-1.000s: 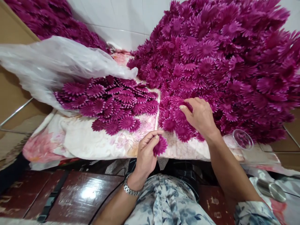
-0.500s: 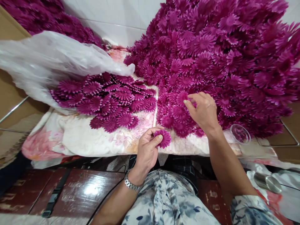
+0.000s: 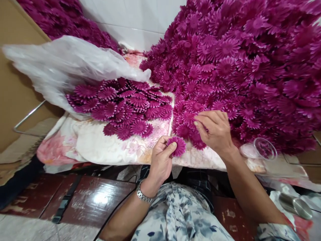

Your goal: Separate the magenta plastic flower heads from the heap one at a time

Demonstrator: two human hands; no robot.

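Note:
My left hand [image 3: 162, 157] pinches a purple artificial daisy head [image 3: 179, 147] near the table's front edge, thumb on top at its centre and fingers underneath. My right hand [image 3: 214, 129] is beside it, over the front of a large heap of purple flower heads [image 3: 225, 67]. Its fingers are curled in, thumb tip close to the forefinger. Whatever lies between those fingertips, if anything, blends with the flowers behind. On the left side, layers of similar flower heads [image 3: 125, 107] lie partly under a clear plastic bag [image 3: 75, 60].
A stained floral cloth [image 3: 95, 144] covers the table. At right stands a round clear plastic tub [image 3: 265, 149]. Cardboard [image 3: 20, 67] rises at far left, with a metal handle [image 3: 28, 115]. A metal cup [image 3: 296, 205] lies low on the right, and a white wall [image 3: 130, 20] is behind.
My right hand has drawn back from the heap, down towards my left hand. The left hand keeps its hold on the daisy head. The view has shifted slightly left.

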